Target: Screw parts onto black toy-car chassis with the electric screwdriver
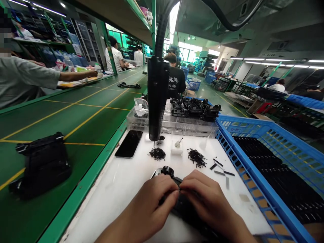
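A black chassis-like part [186,211] lies on the white work surface, partly hidden beneath both hands. My left hand [160,199] is closed at its upper part, thumb and fingertips pressed together. Close beside it, my right hand [206,195] is closed too, its fingertips meeting near those of the left. Whatever small piece sits between the fingertips is too hidden to name. Above the hands hangs a black power screwdriver [156,98], its bit pointing down at a pile of small black screws [157,154]. A second screw pile [196,158] lies to the right.
A phone [129,144] lies at the left, near a small clear box [177,144]. Behind are clear trays [174,125] with black assemblies. A blue crate [255,179] of black parts borders the right. Left runs a green conveyor [86,126] carrying a black assembly [43,165]. People sit further off.
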### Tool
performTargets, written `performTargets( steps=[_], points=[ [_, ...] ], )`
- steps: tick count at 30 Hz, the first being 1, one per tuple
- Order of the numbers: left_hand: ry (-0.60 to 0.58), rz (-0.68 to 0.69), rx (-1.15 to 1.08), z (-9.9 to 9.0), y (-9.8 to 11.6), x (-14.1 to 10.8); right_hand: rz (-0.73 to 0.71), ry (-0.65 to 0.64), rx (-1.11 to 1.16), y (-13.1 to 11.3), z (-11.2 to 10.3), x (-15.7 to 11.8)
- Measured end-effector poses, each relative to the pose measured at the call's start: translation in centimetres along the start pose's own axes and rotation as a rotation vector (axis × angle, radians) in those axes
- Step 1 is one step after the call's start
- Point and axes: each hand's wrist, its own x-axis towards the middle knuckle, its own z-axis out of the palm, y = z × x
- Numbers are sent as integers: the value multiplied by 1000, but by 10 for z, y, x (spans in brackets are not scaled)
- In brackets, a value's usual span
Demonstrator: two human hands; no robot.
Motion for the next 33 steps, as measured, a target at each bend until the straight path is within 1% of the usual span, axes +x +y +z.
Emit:
performTargets(
  steps=[2, 4, 6, 9, 11, 13, 16, 18, 20, 22, 25, 28, 30, 33],
  points=[
    [-10, -57, -43, 1, 2, -2, -17, 13, 32, -1, 0, -1],
    [-8, -79, -80, 2, 2, -2, 2, 39, 89, -2, 2, -2],
    [20, -66, -114, 2, 1, -2, 91, 91, 169, -1, 4, -3],
    [53, -26, -151, 0, -2, -1, 264, 182, 323, 1, 6, -7],
    [67, 18, -138, -1, -3, -2, 315, 192, 408, 1, 6, -7],
    [89, 108, -58, -1, -3, -4, 313, 162, 428, -2, 4, -5],
    [113, 270, 167, 2, -3, -7, 245, 111, 350, -10, 1, 3],
    [115, 325, 319, 4, -5, -7, 197, 86, 286, -14, 1, 8],
    [101, 341, 432, 3, -11, -6, 179, 51, 232, -12, 3, 13],
    [86, 308, 517, -1, -21, -4, 216, 11, 165, -5, 7, 15],
    [68, 174, 541, -13, -44, -4, 291, -42, 14, 16, 18, 16],
    [-57, 99, 448, -20, -67, -5, 312, -80, -70, 34, 31, 17],
    [-112, 92, 411, -19, -79, -4, 305, -95, -61, 42, 39, 18],
    [-103, 84, 372, -12, -87, -2, 267, -118, -17, 47, 49, 17]
  ],
)
